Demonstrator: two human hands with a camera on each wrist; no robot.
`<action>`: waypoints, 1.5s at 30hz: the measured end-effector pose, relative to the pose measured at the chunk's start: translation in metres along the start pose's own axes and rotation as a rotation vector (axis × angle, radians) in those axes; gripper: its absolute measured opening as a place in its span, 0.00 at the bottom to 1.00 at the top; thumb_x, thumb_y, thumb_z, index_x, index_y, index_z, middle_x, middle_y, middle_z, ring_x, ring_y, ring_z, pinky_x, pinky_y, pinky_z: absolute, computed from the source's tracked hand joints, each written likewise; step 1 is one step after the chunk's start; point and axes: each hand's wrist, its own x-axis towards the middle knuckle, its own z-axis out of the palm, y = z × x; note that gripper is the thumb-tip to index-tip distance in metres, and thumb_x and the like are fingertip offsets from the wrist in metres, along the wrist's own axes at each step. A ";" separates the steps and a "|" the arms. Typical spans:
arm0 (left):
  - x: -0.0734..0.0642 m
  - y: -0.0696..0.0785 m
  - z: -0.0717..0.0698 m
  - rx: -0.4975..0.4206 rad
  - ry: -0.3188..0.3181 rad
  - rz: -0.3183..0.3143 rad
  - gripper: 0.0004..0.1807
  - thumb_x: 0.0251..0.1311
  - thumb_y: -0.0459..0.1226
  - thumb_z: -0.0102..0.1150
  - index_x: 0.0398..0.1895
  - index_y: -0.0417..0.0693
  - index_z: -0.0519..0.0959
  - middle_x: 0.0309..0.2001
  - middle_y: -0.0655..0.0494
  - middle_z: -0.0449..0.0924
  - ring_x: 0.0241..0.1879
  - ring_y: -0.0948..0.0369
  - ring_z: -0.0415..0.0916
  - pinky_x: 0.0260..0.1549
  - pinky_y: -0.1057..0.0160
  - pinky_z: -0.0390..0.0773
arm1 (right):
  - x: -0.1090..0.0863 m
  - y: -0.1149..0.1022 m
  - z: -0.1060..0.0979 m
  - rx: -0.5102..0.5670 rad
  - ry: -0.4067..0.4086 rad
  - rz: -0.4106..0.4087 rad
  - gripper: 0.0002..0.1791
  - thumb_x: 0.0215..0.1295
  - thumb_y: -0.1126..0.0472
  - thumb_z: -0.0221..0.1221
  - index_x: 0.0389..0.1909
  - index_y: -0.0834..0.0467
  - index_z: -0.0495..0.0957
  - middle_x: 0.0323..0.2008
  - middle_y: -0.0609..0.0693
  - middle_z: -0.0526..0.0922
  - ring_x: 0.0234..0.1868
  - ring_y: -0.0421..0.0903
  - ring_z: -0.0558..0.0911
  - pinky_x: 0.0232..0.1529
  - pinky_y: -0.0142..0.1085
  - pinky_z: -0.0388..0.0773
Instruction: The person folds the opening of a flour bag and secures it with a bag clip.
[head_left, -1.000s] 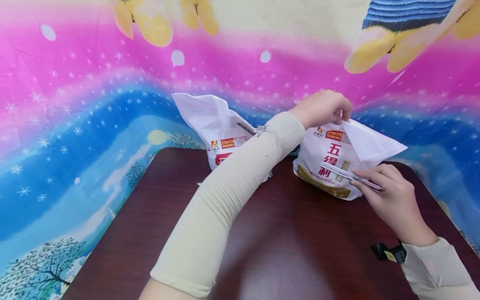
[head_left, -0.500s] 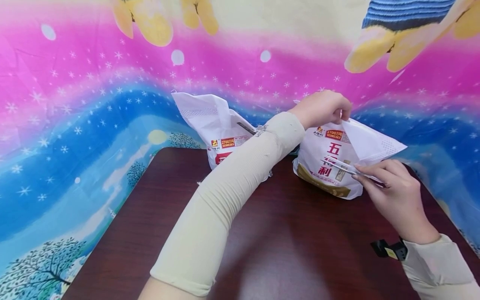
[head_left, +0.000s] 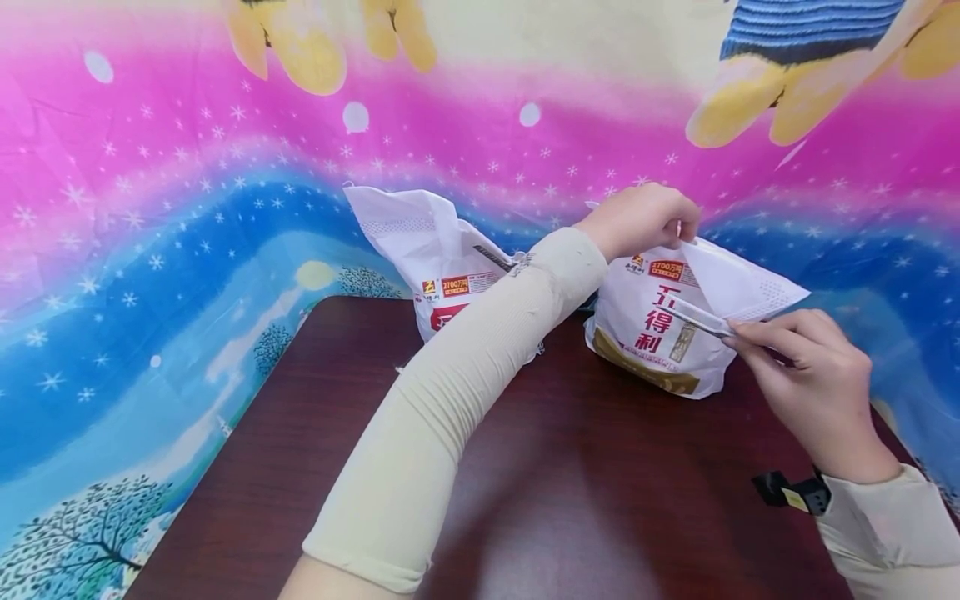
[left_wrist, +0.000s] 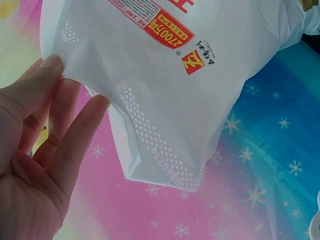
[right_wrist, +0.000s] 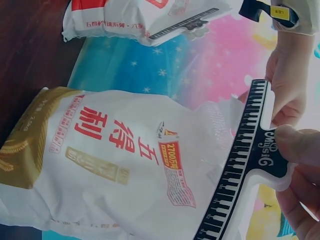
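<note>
A white flour bag (head_left: pixel 622 292) with red characters and a gold base stands at the table's back right, its top folded over to the right. My left hand (head_left: pixel 645 218) pinches the bag's top edge between thumb and fingers, as the left wrist view shows on the bag (left_wrist: pixel 165 105). In my right hand (head_left: pixel 813 375) is a long bag clip (head_left: pixel 701 319), held by its handle. Piano keys are printed on the clip (right_wrist: pixel 235 170), which overlaps the bag's upper end in the right wrist view. The head view has it in front of the bag's printed face.
A second flour bag (head_left: pixel 405 221) stands to the left, partly behind my left sleeve (head_left: pixel 450 400). A similar piano-key clip (right_wrist: pixel 190 22) is on its top. Both bags sit on a dark brown table (head_left: pixel 585 467), backed by a colourful printed cloth (head_left: pixel 465 108).
My right hand has shifted right and slightly up with the clip, whose tip now lies higher across the bag's front. The left hand keeps its pinch almost unmoved.
</note>
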 end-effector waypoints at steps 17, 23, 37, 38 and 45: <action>0.003 -0.003 0.002 0.012 0.002 -0.011 0.11 0.74 0.36 0.54 0.49 0.58 0.85 0.51 0.63 0.81 0.48 0.66 0.72 0.49 0.73 0.70 | 0.018 0.006 -0.011 -0.071 0.037 -0.051 0.39 0.69 0.33 0.56 0.34 0.69 0.88 0.26 0.63 0.82 0.38 0.34 0.69 0.47 0.14 0.58; 0.004 -0.003 0.002 0.004 -0.003 -0.013 0.11 0.73 0.36 0.55 0.50 0.57 0.85 0.50 0.63 0.81 0.47 0.66 0.71 0.49 0.73 0.70 | 0.023 0.009 -0.014 -0.111 0.032 -0.073 0.39 0.71 0.33 0.54 0.33 0.69 0.88 0.25 0.63 0.80 0.35 0.35 0.67 0.44 0.15 0.56; 0.003 -0.002 -0.001 -0.007 0.005 0.003 0.11 0.73 0.35 0.55 0.50 0.56 0.85 0.49 0.63 0.81 0.46 0.67 0.71 0.48 0.74 0.70 | 0.036 0.019 -0.024 -0.154 0.002 -0.087 0.44 0.71 0.31 0.50 0.32 0.72 0.87 0.24 0.65 0.80 0.33 0.42 0.68 0.45 0.14 0.55; 0.003 -0.002 -0.001 -0.006 0.005 0.004 0.11 0.73 0.35 0.56 0.50 0.56 0.85 0.49 0.62 0.81 0.46 0.67 0.70 0.48 0.74 0.70 | 0.037 0.019 -0.024 -0.157 0.002 -0.088 0.44 0.71 0.31 0.50 0.32 0.72 0.87 0.23 0.65 0.80 0.33 0.39 0.67 0.45 0.14 0.55; 0.003 0.000 -0.003 -0.021 0.007 -0.003 0.12 0.73 0.34 0.54 0.50 0.57 0.85 0.49 0.62 0.81 0.46 0.67 0.70 0.47 0.74 0.70 | 0.047 0.023 -0.027 -0.168 -0.004 -0.087 0.45 0.70 0.29 0.50 0.34 0.71 0.87 0.23 0.65 0.80 0.35 0.31 0.63 0.41 0.18 0.55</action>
